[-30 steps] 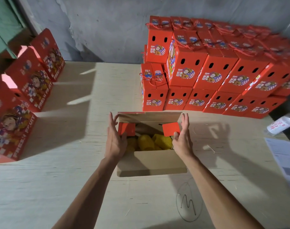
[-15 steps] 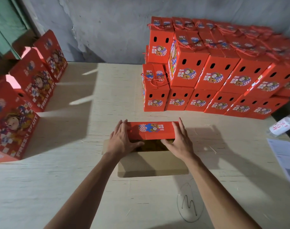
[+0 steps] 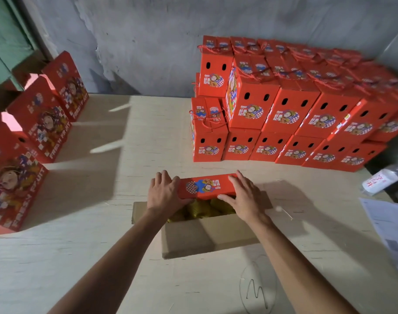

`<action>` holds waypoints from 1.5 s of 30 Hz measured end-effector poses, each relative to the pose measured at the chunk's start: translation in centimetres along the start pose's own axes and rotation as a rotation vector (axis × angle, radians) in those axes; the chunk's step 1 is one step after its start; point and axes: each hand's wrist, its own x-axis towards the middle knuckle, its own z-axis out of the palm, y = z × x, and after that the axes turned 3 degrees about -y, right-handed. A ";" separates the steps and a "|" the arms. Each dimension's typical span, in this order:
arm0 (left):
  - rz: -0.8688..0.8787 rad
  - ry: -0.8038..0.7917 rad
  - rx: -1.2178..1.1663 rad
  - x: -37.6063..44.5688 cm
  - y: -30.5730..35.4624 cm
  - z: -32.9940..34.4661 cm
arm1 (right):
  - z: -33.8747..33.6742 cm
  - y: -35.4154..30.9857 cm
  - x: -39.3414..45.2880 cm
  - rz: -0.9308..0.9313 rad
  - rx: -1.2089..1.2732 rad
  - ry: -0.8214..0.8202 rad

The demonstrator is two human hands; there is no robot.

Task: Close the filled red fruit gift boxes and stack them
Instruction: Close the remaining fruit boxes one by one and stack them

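Red box flap [image 3: 207,186] between both hands — left hand [image 3: 165,193], right hand [image 3: 244,196]; grip flat, fingers straight.

Both hands [image 3: 164,193] [image 3: 244,196] flat — fingers straight

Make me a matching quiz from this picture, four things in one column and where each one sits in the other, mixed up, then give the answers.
Things:
1. stacked closed boxes
2. yellow fruit
3. plastic bottle
4. printed red flap

Places:
A. under both hands
B. far right of the table
C. against the back wall
D. inside the open box

Pairs: 1-C, 2-D, 3-B, 4-A
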 end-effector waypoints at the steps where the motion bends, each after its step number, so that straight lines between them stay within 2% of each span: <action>1: -0.018 -0.028 0.043 -0.1 0.2 -0.2 | -0.6 -0.3 0.2 -0.010 -0.120 0.057; 3: -0.060 -0.071 0.096 -0.6 1.0 -0.6 | -1.3 -1.7 0.3 -0.008 -0.297 0.138; 5: -0.120 -0.108 0.105 -1.4 2.1 -0.9 | -1.1 -3.8 0.1 0.006 -0.271 0.136; 7: -0.190 -0.142 0.090 -2.3 3.5 -1.1 | -0.5 -6.8 0.1 0.097 0.011 0.067; 9: -0.239 -0.187 0.109 -3.3 4.9 -1.2 | 0.2 -9.9 0.2 0.267 0.305 -0.019; 12: -0.233 -0.227 0.073 -4.9 5.8 -1.2 | 1.2 -13.3 0.4 0.380 0.396 -0.101; 19: -0.161 -0.258 -0.494 -7.7 6.0 -0.7 | 2.2 -14.1 1.1 0.537 0.492 -0.163; 21: -0.074 -0.290 -0.679 -7.9 5.5 -0.6 | 2.4 -13.4 0.8 0.503 0.461 -0.105; 23: -0.025 -0.391 -0.887 -8.1 4.7 -0.5 | 2.7 -12.5 0.4 0.436 0.409 -0.020; 27: -0.114 -0.449 -1.137 -8.7 3.3 0.4 | 2.8 -11.9 0.2 0.329 0.373 0.056; 29: -0.208 -0.388 -1.254 -8.4 2.7 0.2 | 2.5 -11.9 0.4 0.276 0.348 0.071; 30: -0.271 -0.302 -1.274 -7.9 2.4 0.1 | 2.3 -11.8 0.4 0.243 0.306 0.074; 33: -0.434 0.065 -1.123 -5.8 1.2 -0.7 | 2.6 -11.3 0.6 0.073 0.209 0.015; 35: -0.501 0.209 -1.013 -4.5 0.0 -1.2 | 2.6 -11.3 0.6 -0.066 0.141 -0.033; 37: -0.605 0.213 -0.957 -3.3 -1.9 -1.7 | 2.5 -11.5 0.6 -0.155 0.160 -0.127; 39: -0.694 0.170 -1.021 -2.1 -4.3 -1.9 | 2.6 -11.4 0.5 -0.165 0.219 -0.232; 42: -0.624 0.256 -1.219 -1.3 -6.0 -2.2 | 2.8 -11.3 0.9 -0.209 0.212 -0.228; 45: -0.527 0.447 -1.196 -1.6 -4.9 -2.4 | 3.0 -11.2 0.9 -0.275 0.170 -0.217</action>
